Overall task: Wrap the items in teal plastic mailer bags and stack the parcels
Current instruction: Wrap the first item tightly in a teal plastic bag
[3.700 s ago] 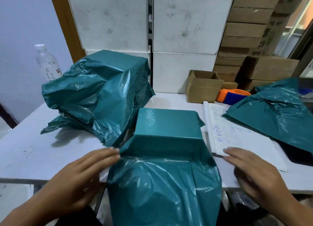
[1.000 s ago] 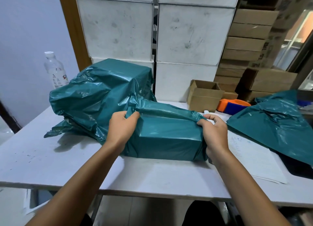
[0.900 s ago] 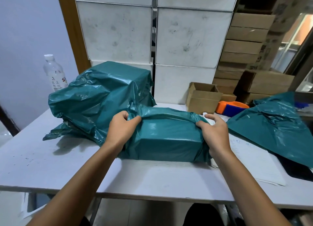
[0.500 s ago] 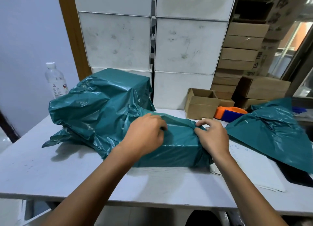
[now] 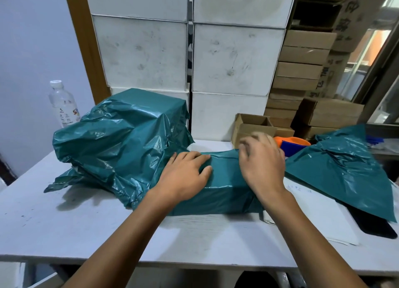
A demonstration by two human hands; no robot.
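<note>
Head view – looking forward, down, close over table (image 5: 64,229)

Packing room: stacked cardboard boxes (image 5: 302,67)

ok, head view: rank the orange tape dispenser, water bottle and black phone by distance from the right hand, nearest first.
1. Orange tape dispenser: just right of and behind the right hand, next to its fingers.
2. Black phone: at the table's right edge, partly under the loose teal bags.
3. Water bottle: far left, by the wall.

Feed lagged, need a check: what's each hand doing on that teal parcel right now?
Left hand: open, fingers flat, pressing on top of the teal parcel.
Right hand: on the parcel's right end, fingertips motion-blurred; grip cannot be told.
</note>
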